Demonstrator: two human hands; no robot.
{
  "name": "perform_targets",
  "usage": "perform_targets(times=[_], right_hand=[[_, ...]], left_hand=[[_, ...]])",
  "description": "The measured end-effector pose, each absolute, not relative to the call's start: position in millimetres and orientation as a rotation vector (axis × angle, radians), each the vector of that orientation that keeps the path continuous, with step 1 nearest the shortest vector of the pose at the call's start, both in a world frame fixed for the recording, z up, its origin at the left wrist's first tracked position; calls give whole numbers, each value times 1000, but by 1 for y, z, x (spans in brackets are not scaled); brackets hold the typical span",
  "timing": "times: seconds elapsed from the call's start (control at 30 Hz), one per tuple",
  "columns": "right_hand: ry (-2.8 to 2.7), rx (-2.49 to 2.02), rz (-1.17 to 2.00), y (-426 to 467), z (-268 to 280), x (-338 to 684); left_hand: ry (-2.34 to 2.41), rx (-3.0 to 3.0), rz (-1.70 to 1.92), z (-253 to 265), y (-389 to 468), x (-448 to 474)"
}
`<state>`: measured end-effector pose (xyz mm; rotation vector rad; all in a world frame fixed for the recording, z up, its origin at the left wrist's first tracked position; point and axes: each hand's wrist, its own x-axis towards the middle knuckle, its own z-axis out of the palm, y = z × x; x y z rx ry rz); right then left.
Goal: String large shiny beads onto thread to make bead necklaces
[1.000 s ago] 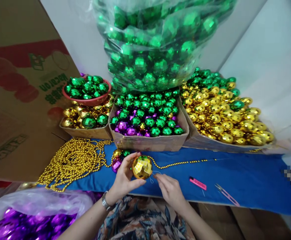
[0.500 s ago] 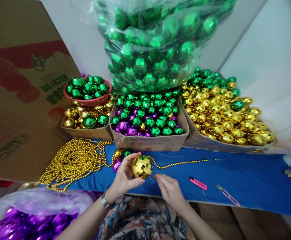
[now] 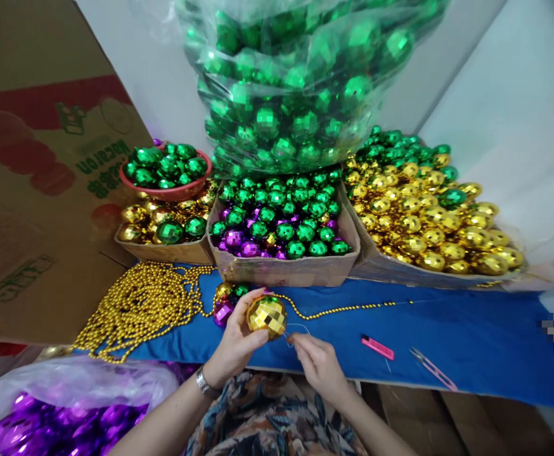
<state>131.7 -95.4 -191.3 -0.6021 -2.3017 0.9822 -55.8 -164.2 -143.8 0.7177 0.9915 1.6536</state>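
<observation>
A large gold mirrored ball [image 3: 267, 316] sits in my left hand [image 3: 236, 342], with the thumb below and the fingers behind it. Just right of the ball, my right hand [image 3: 319, 366] pinches a thin white thread [image 3: 300, 327] that loops beside the ball; whether a needle is also in the pinch I cannot make out. Behind the ball, a string of gold beads [image 3: 338, 311] runs right along the blue cloth. Smaller purple [image 3: 222, 313], gold and green balls lie just left of the held ball, partly hidden by my left hand.
A pink cutter [image 3: 377, 347] and pink-handled thread snips [image 3: 433, 368] lie on the blue cloth [image 3: 496, 342]. Gold bead strands [image 3: 139, 304] heap at left. Behind stand cardboard boxes [image 3: 286, 271] of shiny balls and a clear bag of green balls [image 3: 286, 95]. A bag of purple balls [image 3: 68, 424] is lower left.
The gold ball and my left hand have shifted slightly left. My right hand has moved a little down and left, still pinching beside the ball.
</observation>
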Motion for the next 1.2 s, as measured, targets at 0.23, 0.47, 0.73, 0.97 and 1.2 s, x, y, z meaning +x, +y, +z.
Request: perform_targets(times=[0.23, 0.47, 0.73, 0.97, 1.2], right_hand=[[-2295, -609, 1019, -96, -192, 131], [-2285, -638, 1119, -98, -190, 131], [-2261, -640, 1137, -99, -188, 130], [-2280, -640, 1139, -100, -188, 132], [-2263, -639, 1129, -99, -188, 131]], left_hand=[[1003, 719, 1623, -140, -166, -58], [974, 714, 1606, -141, -165, -60], [864, 606, 1585, -139, -166, -59], [856, 607, 1572, -139, -165, -58], [871, 660, 1582, -140, -166, -58]])
